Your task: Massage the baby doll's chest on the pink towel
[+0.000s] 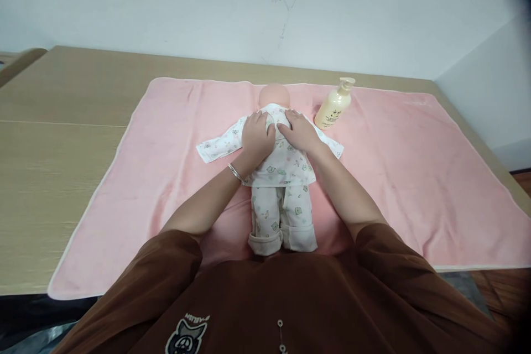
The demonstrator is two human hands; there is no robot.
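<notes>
A baby doll (274,95) lies lengthwise before me, its bald head at the far end with no face showing. It wears a white printed top (286,168) with long sleeves spread to both sides, and matching trousers (266,207) with turned-up cuffs. My left hand (258,135) rests flat on the upper left part of the top, fingers pointing away from me. On the upper right part lies my right hand (302,131), fingers extended and thumb spread inward. The two thumbs nearly meet over the middle. Neither hand grips anything.
Under the doll, a pink blanket (394,177) covers much of the wooden table (66,177). A cream pump bottle (334,106) stands on the blanket, right of the doll's head. Behind the table rises a white wall (186,11).
</notes>
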